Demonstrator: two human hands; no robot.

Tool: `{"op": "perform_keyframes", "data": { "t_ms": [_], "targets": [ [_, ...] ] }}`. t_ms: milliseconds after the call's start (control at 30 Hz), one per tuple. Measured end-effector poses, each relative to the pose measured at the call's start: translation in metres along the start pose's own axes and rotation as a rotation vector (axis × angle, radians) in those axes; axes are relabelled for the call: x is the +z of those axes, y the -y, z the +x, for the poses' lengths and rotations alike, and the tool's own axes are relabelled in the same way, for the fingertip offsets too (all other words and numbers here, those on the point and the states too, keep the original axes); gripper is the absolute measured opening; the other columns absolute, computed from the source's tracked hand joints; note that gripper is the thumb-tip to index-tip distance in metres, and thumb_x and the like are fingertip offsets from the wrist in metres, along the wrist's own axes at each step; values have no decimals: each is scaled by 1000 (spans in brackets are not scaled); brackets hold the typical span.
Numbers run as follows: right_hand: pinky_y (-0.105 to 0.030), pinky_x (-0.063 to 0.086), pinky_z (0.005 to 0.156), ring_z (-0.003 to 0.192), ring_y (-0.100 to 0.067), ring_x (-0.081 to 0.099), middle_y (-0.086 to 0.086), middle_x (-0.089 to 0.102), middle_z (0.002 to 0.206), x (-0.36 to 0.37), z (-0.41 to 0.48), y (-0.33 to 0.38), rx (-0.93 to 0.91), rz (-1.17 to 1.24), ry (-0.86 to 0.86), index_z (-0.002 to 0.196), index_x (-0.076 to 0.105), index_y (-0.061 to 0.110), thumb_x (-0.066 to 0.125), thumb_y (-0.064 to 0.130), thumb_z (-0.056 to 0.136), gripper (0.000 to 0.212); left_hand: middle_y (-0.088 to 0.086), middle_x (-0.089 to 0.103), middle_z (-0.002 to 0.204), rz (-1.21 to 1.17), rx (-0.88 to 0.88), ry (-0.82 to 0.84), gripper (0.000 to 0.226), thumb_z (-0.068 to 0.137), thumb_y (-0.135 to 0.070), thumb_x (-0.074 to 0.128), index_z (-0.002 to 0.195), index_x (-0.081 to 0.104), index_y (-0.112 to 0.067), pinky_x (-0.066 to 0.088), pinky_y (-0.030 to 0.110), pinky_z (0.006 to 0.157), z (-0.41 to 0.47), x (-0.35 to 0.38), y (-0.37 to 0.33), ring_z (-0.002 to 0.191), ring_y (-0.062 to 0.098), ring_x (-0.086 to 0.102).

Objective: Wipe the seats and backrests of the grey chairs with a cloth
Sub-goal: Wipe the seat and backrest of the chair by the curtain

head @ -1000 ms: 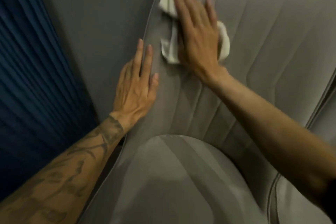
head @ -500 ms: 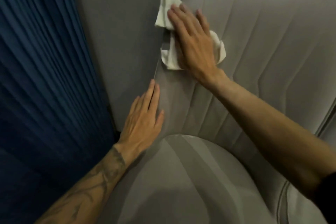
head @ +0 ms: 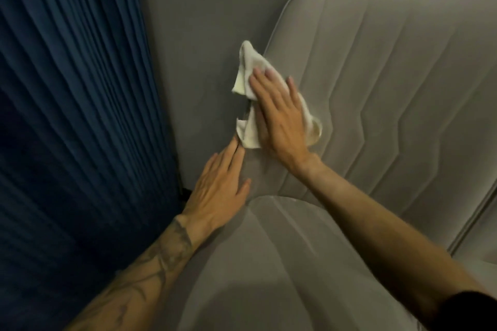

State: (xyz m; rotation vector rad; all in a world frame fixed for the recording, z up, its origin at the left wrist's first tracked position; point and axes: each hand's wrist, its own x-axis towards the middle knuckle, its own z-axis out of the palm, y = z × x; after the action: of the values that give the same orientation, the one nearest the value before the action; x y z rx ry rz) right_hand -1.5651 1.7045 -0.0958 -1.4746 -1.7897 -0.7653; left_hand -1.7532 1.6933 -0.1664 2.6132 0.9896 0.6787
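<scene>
Our right hand [head: 279,118] lies flat on the white cloth [head: 248,67], fingers straight and close together, pressing it against the left edge of the grey backrest [head: 390,88]. Crumpled ends of the cloth stick out past our fingertips and below our thumb side. Our left hand [head: 217,191] rests just below, flat on the same edge, fingers straight, thumb spread toward the seat [head: 269,263]; its fingertips reach the cloth's lower corner. The seat runs under both forearms. A plain grey surface [head: 193,35] stands left of both hands, and beyond it hangs a pleated blue curtain [head: 67,115]. A second grey chair [head: 484,236] shows right of our right forearm.
</scene>
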Motion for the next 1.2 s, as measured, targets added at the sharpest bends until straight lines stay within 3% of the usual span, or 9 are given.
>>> {"op": "perform_keyframes", "data": {
  "t_ms": [100, 200, 333, 467, 567, 667, 767, 900, 1200],
  "targets": [
    [-39, 0, 130, 156, -14, 27, 0, 42, 162, 21, -57, 27, -7, 138, 159, 152, 47, 12, 48, 7, 107, 45, 7, 22, 171, -65, -49, 36, 78, 103, -24, 57, 166, 12, -11, 27, 42, 126, -16, 0, 7, 153, 23, 32],
    [-41, 3, 130, 156, -10, 26, 5, 40, 163, 20, -99, 39, -61, 273, 390, 154, 45, 15, 29, 19, 111, 46, 5, 42, 157, -43, -47, 102, 62, 104, -27, 55, 160, 30, -14, 35, 40, 118, -49, 10, 18, 142, 23, 45],
    [-40, 21, 128, 149, -13, 40, 3, 50, 156, -9, -135, 48, -47, 362, 499, 147, 54, 15, 36, 20, 111, 41, -5, 30, 168, -138, -94, 171, 66, 107, -31, 52, 165, 21, -23, 26, 34, 126, -93, 24, 24, 151, 13, 34],
    [-13, 47, 102, 116, 15, 60, 29, 69, 122, -59, -165, 23, 398, 314, 175, 119, 73, 37, 55, 6, 105, 39, -16, 3, 170, -109, -155, 182, 70, 110, -37, 43, 166, 4, -28, -1, 10, 121, -120, 34, 25, 152, -2, 12],
    [-13, 40, 105, 122, 4, 58, 9, 67, 128, -90, -186, 3, 567, 117, -4, 123, 70, 13, 54, 12, 103, 25, -16, -4, 168, -102, -181, 190, 66, 111, -35, 39, 165, 0, -27, -8, 9, 119, -129, 39, 23, 153, -1, 7],
    [-33, 44, 106, 119, -24, 62, -5, 66, 130, -86, -221, 11, 600, 73, 293, 130, 65, 11, 49, 24, 107, 31, -14, -2, 168, -93, -183, 168, 64, 111, -33, 40, 165, 8, -26, -6, 14, 123, -131, 42, 21, 157, 3, 8],
    [-32, 34, 114, 130, -32, 58, -12, 61, 142, -67, -237, 20, 600, 66, 524, 137, 62, 7, 49, 18, 107, 34, -15, 0, 170, -89, -182, 181, 62, 111, -35, 39, 166, 12, -28, -6, 14, 123, -133, 43, 21, 158, 4, 9],
    [-34, 29, 122, 140, -34, 49, -19, 54, 150, -40, -212, 30, 787, 131, 570, 145, 54, 1, 44, 18, 109, 41, -11, 10, 172, -93, -208, 192, 59, 110, -35, 41, 165, 19, -28, -1, 17, 125, -143, 42, 22, 158, 7, 15],
    [-34, 36, 114, 130, -29, 54, -11, 60, 139, -28, -193, 31, 687, 174, 628, 134, 62, 9, 45, 25, 108, 35, -9, 21, 171, -46, -258, 213, 56, 111, -41, 34, 164, 27, -25, 2, 24, 128, -165, 35, 19, 157, 5, 18]
  ]
}}
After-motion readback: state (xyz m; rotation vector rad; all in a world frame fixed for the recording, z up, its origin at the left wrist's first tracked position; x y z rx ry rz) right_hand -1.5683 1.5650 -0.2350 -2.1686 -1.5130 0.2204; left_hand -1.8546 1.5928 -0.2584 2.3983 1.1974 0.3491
